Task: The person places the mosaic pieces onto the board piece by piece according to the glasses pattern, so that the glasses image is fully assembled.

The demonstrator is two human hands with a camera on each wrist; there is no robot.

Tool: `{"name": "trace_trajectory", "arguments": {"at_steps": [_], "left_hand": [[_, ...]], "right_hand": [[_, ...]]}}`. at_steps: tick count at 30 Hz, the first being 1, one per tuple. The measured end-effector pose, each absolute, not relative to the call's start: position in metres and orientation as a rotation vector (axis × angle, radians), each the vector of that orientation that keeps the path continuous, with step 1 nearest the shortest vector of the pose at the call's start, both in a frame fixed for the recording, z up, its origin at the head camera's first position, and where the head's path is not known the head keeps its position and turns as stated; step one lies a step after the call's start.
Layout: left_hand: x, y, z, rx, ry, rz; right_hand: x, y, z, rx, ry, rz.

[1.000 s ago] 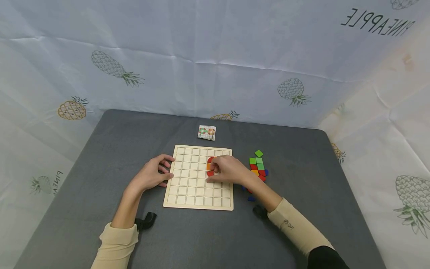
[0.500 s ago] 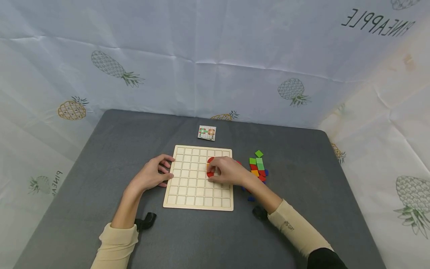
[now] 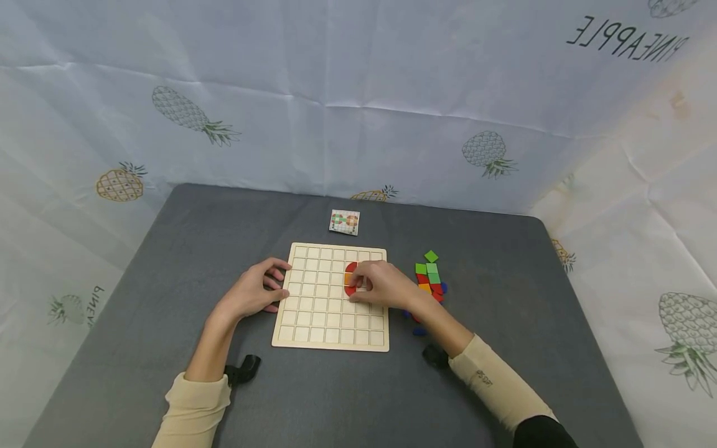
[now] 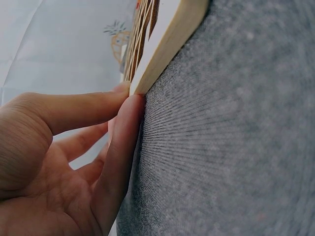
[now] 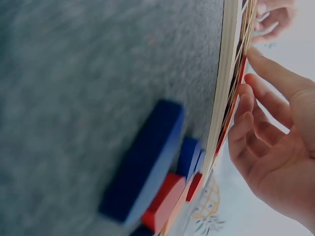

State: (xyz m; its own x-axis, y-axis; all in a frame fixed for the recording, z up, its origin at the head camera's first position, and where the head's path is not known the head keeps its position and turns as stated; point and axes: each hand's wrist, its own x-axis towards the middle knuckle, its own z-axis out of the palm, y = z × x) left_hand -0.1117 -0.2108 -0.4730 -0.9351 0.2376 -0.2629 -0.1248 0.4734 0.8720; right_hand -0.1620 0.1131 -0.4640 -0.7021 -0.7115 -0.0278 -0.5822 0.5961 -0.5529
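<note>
A pale wooden grid board (image 3: 318,317) lies on the table. My left hand (image 3: 254,289) holds its left edge, thumb on the rim; the left wrist view shows the thumb (image 4: 88,108) and a lower finger meeting at the board's side. Over the board's right half, my right hand (image 3: 381,285) has its thumb and bent fingers at a red quarter-round tile (image 3: 350,290), set flat on the grid. Above that tile are an orange tile (image 3: 348,278) and another red rounded tile (image 3: 351,267). The right hand and its fingers hide the squares further right.
Right of the board lies a cluster of tiles: green ones (image 3: 433,277), red, yellow and blue, partly behind the right forearm. A blue tile (image 5: 142,162) shows near the right wrist camera. A small pattern card (image 3: 344,222) lies beyond the board.
The lower red tile has shifted and now shows its rounded corner at lower left. The right hand's thumb has slid slightly right. The left hand and the board keep their places.
</note>
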Motion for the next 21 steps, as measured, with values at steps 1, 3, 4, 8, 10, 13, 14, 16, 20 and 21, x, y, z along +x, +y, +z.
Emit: {"name": "trace_trajectory", "arguments": {"at_steps": [1,3,4,8,10,13,14,16,20,21], "left_hand": [[-0.112,-0.211,-0.473,0.096,2.376,1.450],[-0.112,-0.211,-0.473,0.096,2.376,1.451],[-0.112,-0.211,-0.473,0.096,2.377,1.452],[-0.112,-0.211,-0.474,0.097,2.381,1.451],[-0.112,-0.211,-0.474,0.099,2.382,1.451],[-0.112,-0.211,-0.474,0.102,2.383,1.448],[-0.112,-0.211,-0.474,0.102,2.382,1.449],[-0.112,-0.211,-0.474,0.102,2.380,1.448],[-0.112,-0.211,-0.473,0.103,2.380,1.446],[-0.112,-0.211,-0.473,0.104,2.380,1.446]], "right_hand": [[-0.163,0.116,-0.464,-1.057,2.574,-0.777],[-0.164,0.121,-0.464,-1.023,2.569,-0.811],[-0.165,0.125,-0.465,-1.003,2.567,-0.831],[-0.169,0.139,-0.465,-0.946,2.564,-0.896],[-0.170,0.147,-0.464,-0.938,2.568,-0.914],[-0.172,0.157,-0.462,-0.935,2.581,-0.924],[-0.173,0.161,-0.461,-0.921,2.584,-0.928],[-0.174,0.169,-0.459,-0.884,2.585,-0.938],[-0.175,0.183,-0.455,-0.806,2.577,-0.950],[-0.175,0.187,-0.454,-0.800,2.577,-0.948]]}}
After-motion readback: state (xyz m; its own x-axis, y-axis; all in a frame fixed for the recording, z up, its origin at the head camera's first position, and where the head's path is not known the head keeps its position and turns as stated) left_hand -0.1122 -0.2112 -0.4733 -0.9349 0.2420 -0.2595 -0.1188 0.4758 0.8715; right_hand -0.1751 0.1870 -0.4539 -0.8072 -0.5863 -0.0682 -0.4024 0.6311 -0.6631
